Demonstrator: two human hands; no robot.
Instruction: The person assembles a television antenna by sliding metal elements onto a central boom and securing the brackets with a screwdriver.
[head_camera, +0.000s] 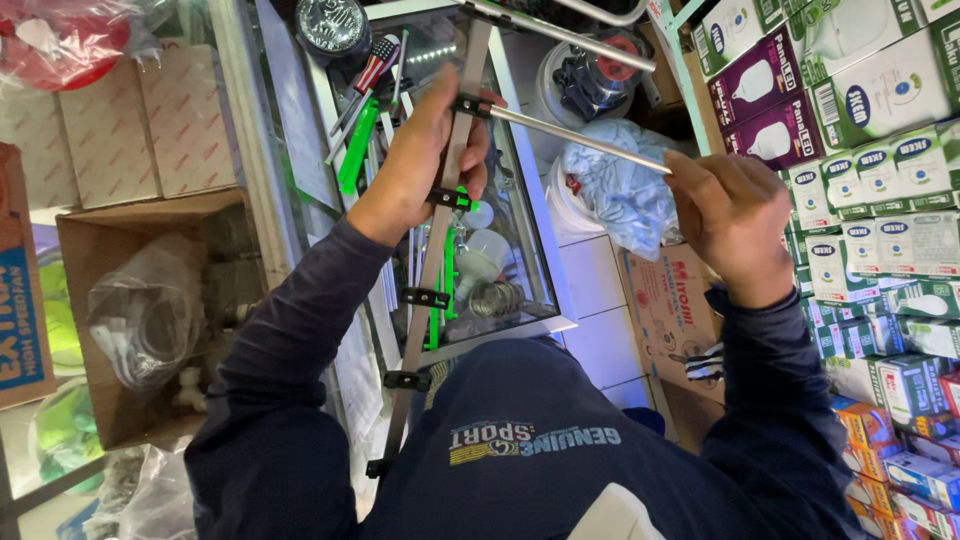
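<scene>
- Left hand (425, 150): fingers wrapped tight round a long flat metal bar (432, 255), gripping it near the top black clip (470, 105).
- Metal bar: runs from the person's lap up past the left hand, tilted a bit to the right at the top; lies over the glass surface (530, 270).
- Black clips along the bar: top one by the left thumb, a 2nd (450, 198) just below the hand, a 3rd (427, 297) and 4th (405, 380) further down, a 5th at the bottom end near the lap.
- Thin metal rod (580, 138): one end sits in the top clip on the bar, the other end is at the right hand; it slopes down away from the bar.
- Right hand (735, 215): fingers closed, pinching the free end of the rod; well apart from the bar, off to the right of it.
- Under the bar, inside the glass case: green plastic strips (355, 150), a pale bulb & small metal bits; can't tell more thru the glare.
- Left of the bar: open cardboard box (90, 300) w/ a crumpled clear bag (150, 310) in it.
- Right of the bar, past the right hand: stacked green-and-white bulb boxes (880, 190), a couple of purple ones above.
- Between bar & stacks: light-blue plastic bag (620, 190) on the floor.
</scene>
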